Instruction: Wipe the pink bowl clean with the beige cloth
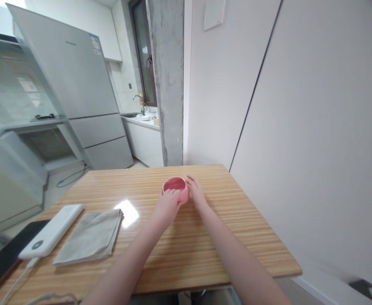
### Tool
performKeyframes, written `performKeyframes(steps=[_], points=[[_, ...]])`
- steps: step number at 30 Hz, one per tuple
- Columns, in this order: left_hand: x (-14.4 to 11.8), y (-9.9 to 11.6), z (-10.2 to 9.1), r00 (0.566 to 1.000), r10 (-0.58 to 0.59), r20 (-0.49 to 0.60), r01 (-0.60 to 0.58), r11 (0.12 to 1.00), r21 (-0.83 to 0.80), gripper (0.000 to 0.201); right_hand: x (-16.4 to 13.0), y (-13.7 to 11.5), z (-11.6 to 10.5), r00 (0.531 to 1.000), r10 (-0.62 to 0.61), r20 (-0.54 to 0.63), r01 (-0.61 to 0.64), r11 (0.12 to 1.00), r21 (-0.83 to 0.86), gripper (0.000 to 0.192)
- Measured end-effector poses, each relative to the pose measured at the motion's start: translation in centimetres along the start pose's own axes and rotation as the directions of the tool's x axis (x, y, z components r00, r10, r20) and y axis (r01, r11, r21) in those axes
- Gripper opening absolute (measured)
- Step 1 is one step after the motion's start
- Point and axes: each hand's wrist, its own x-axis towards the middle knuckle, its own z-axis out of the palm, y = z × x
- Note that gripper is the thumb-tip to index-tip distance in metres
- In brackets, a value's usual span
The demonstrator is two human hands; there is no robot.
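Note:
A small pink bowl [175, 185] stands upright on the wooden table [224, 237], toward its far middle. My left hand [167, 204] wraps the bowl's near left side, fingers curled over the rim. My right hand [196, 192] presses against the bowl's right side with fingers stretched along it. Both forearms reach out from the near edge. The bowl's inside looks empty.
A folded grey cloth [90, 237] lies at the left of the table. Beside it rest a white power bank [54, 230] with a cable and a black phone [4, 258]. A white wall runs along the right. A grey fridge [74, 84] and kitchen counter stand behind.

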Motion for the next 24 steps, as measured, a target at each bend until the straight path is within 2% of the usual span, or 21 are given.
performKeyframes(steps=[5, 8, 17, 20, 22, 24], points=[[-0.3, 1.3, 1.1, 0.995, 0.043, 0.089, -0.042, 0.999, -0.014, 0.015, 0.1, -0.8, -0.2, 0.992, 0.114, 0.048, -0.115, 0.993, 0.013, 0.025], [-0.1, 0.9, 1.2, 0.993, 0.063, 0.100, -0.063, 0.998, -0.003, 0.015, 0.0, -0.7, -0.2, 0.992, 0.114, 0.055, -0.116, 0.993, 0.037, 0.023], [0.2, 0.3, 2.4, 0.989, 0.090, 0.113, -0.087, 0.996, -0.029, 0.012, 1.0, 1.3, -0.4, 0.990, 0.143, 0.008, -0.142, 0.987, -0.068, 0.019], [0.0, 0.3, 2.2, 0.988, 0.120, 0.092, -0.113, 0.990, -0.079, 0.021, 0.9, 1.4, -0.4, 0.991, 0.134, 0.026, -0.132, 0.988, -0.084, 0.019], [-0.8, -0.8, 1.2, 0.991, 0.126, 0.048, -0.117, 0.981, -0.154, 0.037, 0.7, 1.3, -0.4, 0.991, 0.129, 0.037, -0.125, 0.988, -0.091, 0.019], [-2.6, -3.4, -0.4, 0.999, 0.026, -0.040, -0.034, 0.976, -0.215, 0.047, 0.6, 1.3, -0.4, 0.991, 0.127, 0.035, -0.123, 0.987, -0.101, 0.020]])
